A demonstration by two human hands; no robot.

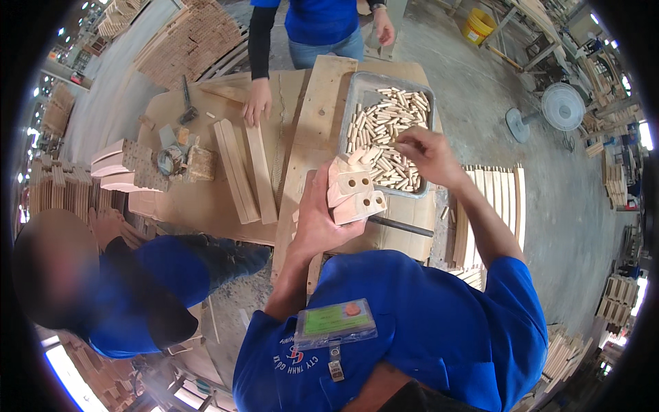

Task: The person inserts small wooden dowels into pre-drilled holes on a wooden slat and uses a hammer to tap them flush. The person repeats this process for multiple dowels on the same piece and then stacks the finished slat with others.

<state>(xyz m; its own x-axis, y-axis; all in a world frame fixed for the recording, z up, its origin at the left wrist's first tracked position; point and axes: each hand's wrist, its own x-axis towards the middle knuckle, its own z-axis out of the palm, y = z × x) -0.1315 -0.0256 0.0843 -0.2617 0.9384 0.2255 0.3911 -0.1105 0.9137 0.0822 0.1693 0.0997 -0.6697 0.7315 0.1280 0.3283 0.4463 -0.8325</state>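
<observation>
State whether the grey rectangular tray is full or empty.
Partly full: short pale wooden dowels cover most of the grey tray, leaving its far-left corner bare.

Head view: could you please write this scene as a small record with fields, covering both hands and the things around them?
Left hand: grip closed on wooden pieces, drilled holes visible
Right hand: grip over the tray's contents; whether it pinches anything is unclear
Tray: grey, holding many loose dowels
Co-worker's hand: on a wooden strip
Table, left side: hammer
Floor, right side: fan, yellow bucket
</observation>
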